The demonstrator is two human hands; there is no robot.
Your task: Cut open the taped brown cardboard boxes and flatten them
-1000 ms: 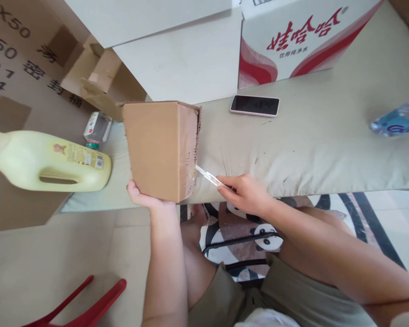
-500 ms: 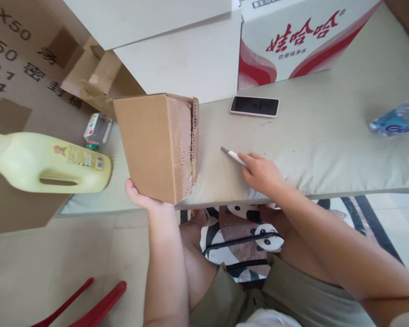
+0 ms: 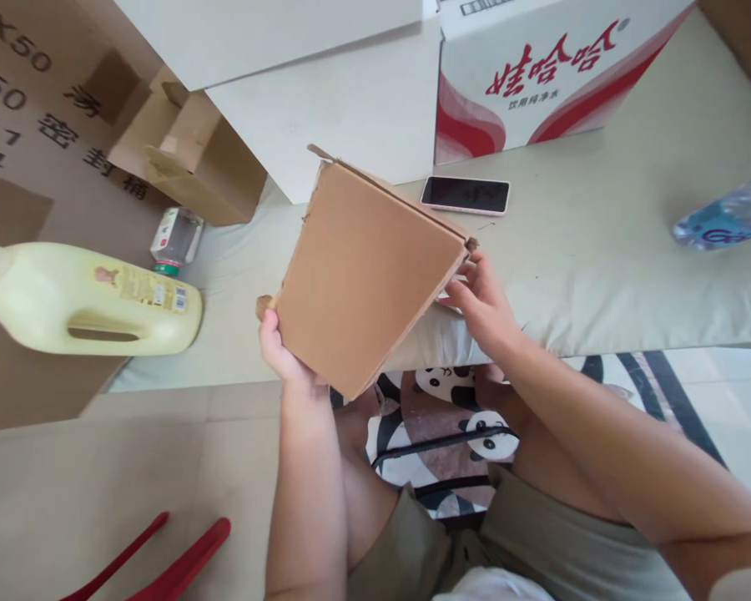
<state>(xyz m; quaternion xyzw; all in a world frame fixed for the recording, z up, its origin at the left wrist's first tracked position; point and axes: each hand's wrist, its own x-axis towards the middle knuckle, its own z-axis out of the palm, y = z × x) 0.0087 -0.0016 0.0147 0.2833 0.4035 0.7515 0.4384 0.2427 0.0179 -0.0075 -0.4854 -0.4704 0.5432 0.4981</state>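
Box: tilted on one corner, held above the near edge of the table.
Left hand: clamped on the lower left corner.
Right hand: fingers curled around the right edge.
Progress: right seam apparently parted; flaps not yet spread, contents unseen.

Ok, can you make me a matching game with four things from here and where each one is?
Things:
1. box
2. phone
3. yellow jug
4. water bottle

Places:
A. lies on its side at the far left
B. lies flat beside the red-and-white carton
C. held up, tilted, between the left hand and the right hand
D. lies at the right edge, partly cut off

Pairs: 1-C, 2-B, 3-A, 4-D
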